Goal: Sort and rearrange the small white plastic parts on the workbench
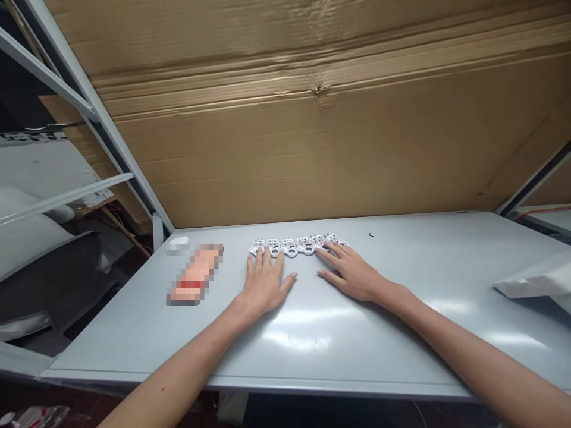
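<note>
Several small white plastic pieces (289, 247), each with a ring-shaped opening and short pins at its top, lie side by side in a row on the grey table. My left hand (263, 284) rests palm down with fingers spread, its fingertips at the left-hand pieces and partly covering them. Palm down as well, my right hand (353, 272) has its fingers stretched out over the right end of the row. Its fingertips hide part of the last pieces. Neither hand grips anything.
Left of the row lies a pixelated orange object (198, 273), with a small white item (178, 245) behind it. A cardboard sheet (312, 154) stands along the table's (339, 351) back edge. A white bag-like thing (535, 279) lies at right; a tiny black scrap (371, 235) lies behind.
</note>
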The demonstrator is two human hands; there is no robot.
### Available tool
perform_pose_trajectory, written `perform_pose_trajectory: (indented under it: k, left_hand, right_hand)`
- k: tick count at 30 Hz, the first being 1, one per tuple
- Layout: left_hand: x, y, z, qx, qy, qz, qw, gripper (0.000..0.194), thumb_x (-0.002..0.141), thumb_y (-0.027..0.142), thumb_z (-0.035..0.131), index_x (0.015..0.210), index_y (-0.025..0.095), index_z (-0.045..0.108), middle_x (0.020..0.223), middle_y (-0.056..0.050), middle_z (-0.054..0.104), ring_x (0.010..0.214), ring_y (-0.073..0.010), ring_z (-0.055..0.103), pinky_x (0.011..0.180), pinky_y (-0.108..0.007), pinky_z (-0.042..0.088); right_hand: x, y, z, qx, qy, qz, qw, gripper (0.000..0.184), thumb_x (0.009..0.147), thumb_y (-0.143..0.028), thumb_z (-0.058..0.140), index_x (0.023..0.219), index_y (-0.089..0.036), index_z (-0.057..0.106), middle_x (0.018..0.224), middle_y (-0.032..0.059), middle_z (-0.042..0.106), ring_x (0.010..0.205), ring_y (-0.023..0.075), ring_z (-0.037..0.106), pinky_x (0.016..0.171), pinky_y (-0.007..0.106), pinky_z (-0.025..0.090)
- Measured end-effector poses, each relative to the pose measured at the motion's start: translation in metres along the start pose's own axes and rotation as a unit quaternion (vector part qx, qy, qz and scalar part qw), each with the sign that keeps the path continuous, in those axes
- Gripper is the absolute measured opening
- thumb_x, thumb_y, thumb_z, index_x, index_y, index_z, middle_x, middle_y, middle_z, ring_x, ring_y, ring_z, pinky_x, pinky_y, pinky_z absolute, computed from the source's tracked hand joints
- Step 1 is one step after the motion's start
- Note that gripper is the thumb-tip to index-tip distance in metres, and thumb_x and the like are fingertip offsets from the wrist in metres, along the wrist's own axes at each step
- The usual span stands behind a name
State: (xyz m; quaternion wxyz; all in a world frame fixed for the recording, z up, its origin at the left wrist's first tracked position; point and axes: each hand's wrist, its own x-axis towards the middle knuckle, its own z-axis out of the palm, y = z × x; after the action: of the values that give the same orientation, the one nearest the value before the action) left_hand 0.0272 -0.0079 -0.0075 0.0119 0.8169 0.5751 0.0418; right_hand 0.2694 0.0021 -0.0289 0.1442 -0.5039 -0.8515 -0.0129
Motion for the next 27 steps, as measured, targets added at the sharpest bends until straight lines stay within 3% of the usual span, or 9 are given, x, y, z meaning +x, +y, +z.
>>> perform_pose_trajectory:
  k: [4,8,18,27]
  left_hand:
    - [-0.0003,0.0015,-0.0001,-0.006,0.021,0.008,1.000,0.062,0.100,0.054,0.036,0.150,0.016,0.037,0.159,-0.020,0.029,0.148,-0.0420,0.019,0.115,-0.063,0.020]
    - [-0.0007,0.0026,-0.0013,-0.011,0.048,0.049,0.998,0.054,0.101,0.051,0.035,0.145,0.021,0.044,0.158,-0.014,0.035,0.148,-0.0370,0.023,0.117,-0.061,0.021]
    - [0.0010,0.0005,0.0020,-0.047,0.023,0.166,0.985,0.055,0.103,0.053,0.031,0.148,0.024,0.041,0.159,-0.010,0.034,0.149,-0.0335,0.021,0.119,-0.061,0.015]
    - [0.0019,0.0014,-0.0007,-0.052,0.000,0.189,0.981,0.055,0.105,0.049,0.028,0.148,0.019,0.041,0.156,-0.013,0.038,0.148,-0.0309,0.027,0.119,-0.058,0.018]
  right_hand:
    - [0.0008,-0.0008,-0.0021,0.011,-0.009,-0.020,1.000,0.065,0.098,-0.060,0.032,0.147,-0.019,0.048,0.153,0.0154,0.044,0.143,0.0362,0.035,0.116,0.057,0.029]
    - [0.0011,0.0012,-0.0013,0.030,-0.011,-0.030,0.999,0.065,0.098,-0.061,0.033,0.148,-0.022,0.046,0.153,0.0144,0.044,0.144,0.0358,0.032,0.115,0.058,0.029]
    - [0.0029,-0.0041,-0.0064,0.040,-0.028,-0.031,0.998,0.069,0.097,-0.064,0.030,0.148,-0.021,0.047,0.154,0.0174,0.042,0.144,0.0375,0.031,0.115,0.059,0.026]
    - [0.0039,-0.0051,-0.0049,0.032,-0.021,-0.033,0.999,0.069,0.096,-0.065,0.032,0.148,-0.021,0.046,0.153,0.0162,0.043,0.143,0.0374,0.033,0.115,0.057,0.028]
